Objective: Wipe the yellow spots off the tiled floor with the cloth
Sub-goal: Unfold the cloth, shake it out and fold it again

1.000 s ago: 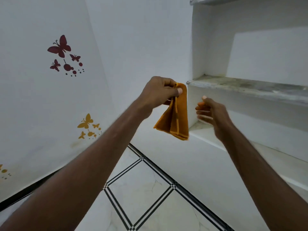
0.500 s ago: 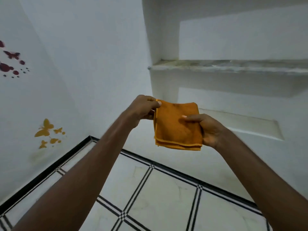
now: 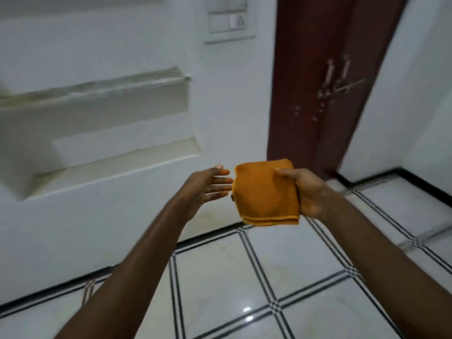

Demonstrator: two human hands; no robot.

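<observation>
White tiled floor (image 3: 305,270); black grid lines

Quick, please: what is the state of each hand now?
Left hand: open, fingers spread, beside the cloth.
Right hand: closed on the folded orange cloth.

Right hand (image 3: 308,192) clasped around cloth (image 3: 265,193); left hand (image 3: 208,185) flat, fingers extended.
</observation>
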